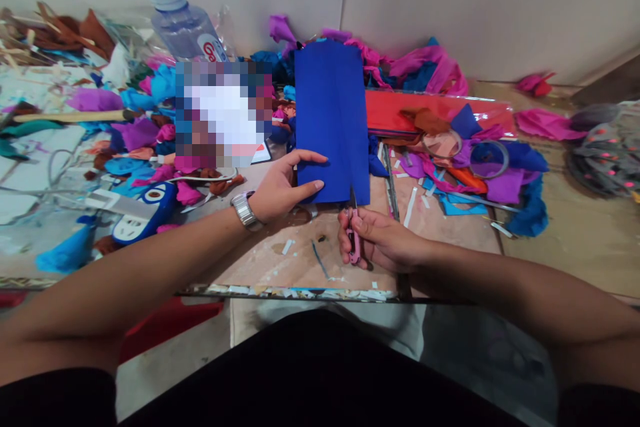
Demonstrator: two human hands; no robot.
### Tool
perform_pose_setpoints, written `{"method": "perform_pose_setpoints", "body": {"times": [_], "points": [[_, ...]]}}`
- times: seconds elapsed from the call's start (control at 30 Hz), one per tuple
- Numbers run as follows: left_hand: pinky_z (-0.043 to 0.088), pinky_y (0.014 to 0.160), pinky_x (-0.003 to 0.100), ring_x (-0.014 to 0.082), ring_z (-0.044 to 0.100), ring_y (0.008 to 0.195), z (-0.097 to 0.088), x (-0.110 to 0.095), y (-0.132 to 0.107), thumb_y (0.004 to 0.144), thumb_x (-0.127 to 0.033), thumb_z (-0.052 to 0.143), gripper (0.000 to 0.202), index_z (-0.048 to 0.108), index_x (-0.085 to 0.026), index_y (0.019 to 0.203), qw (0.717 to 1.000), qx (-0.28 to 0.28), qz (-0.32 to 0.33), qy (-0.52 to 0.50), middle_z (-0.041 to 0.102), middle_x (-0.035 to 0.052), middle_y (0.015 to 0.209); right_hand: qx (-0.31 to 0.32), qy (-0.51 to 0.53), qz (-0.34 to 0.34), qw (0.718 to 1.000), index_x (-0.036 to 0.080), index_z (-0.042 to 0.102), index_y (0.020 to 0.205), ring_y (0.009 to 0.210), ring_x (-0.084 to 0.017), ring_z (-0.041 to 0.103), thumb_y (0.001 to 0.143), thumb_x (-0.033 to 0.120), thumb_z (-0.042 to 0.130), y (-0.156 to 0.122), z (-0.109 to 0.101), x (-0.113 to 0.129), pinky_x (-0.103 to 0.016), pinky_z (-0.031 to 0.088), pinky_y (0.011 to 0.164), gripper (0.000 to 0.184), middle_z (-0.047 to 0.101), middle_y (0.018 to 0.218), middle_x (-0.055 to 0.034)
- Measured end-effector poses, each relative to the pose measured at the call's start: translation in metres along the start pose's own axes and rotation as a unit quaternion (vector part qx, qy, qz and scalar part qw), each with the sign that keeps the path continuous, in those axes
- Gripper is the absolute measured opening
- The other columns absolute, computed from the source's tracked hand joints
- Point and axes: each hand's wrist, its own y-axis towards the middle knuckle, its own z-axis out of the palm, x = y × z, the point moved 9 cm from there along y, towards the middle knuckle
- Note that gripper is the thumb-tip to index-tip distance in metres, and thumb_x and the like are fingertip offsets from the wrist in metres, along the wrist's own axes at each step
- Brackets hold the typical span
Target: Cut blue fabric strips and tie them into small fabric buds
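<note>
A long blue sheet (330,117) lies on the brown work surface (300,257), running away from me. My left hand (285,185) pinches its near left corner, thumb on top, a metal watch on the wrist. My right hand (377,240) is closed round the pink handles of small scissors (353,230). The scissor blades touch the sheet's near edge towards its right side, where a thin cut line runs up the sheet.
Piles of purple, pink, blue and brown paper scraps (150,133) crowd the left and back. A plastic water bottle (177,17) stands at the back left. A red sheet (400,110), tape rolls (487,159) and white strips lie to the right. A wall closes the back.
</note>
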Motion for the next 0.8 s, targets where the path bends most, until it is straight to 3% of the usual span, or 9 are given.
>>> {"method": "perform_pose_setpoints", "body": {"times": [0.53,0.8], "points": [[0.062,0.099,0.040,0.0266,0.072,0.118,0.0011,-0.0028,-0.0003,0.084,-0.045,0.091,0.053,0.071,-0.020,0.127,1.000,0.006,0.004,0.016,0.074,0.0121,0.132,-0.013,-0.012,0.002,1.000,0.021,0.056,0.105,0.070,-0.014,0.076,0.093,0.058,0.085,0.0004,-0.0016,-0.0001,-0.017,0.048,0.047,0.048,0.073,0.079,0.0025],[0.060,0.099,0.037,0.0242,0.070,0.118,0.0020,-0.0013,-0.0005,0.085,-0.041,0.092,0.051,0.072,-0.021,0.127,1.000,0.012,-0.003,-0.004,0.073,0.0105,0.132,-0.020,-0.017,0.003,1.000,0.021,0.055,0.103,0.069,-0.014,0.075,0.093,0.058,0.086,0.0002,-0.0027,-0.0005,-0.016,0.046,0.046,0.049,0.072,0.078,0.0026]]}}
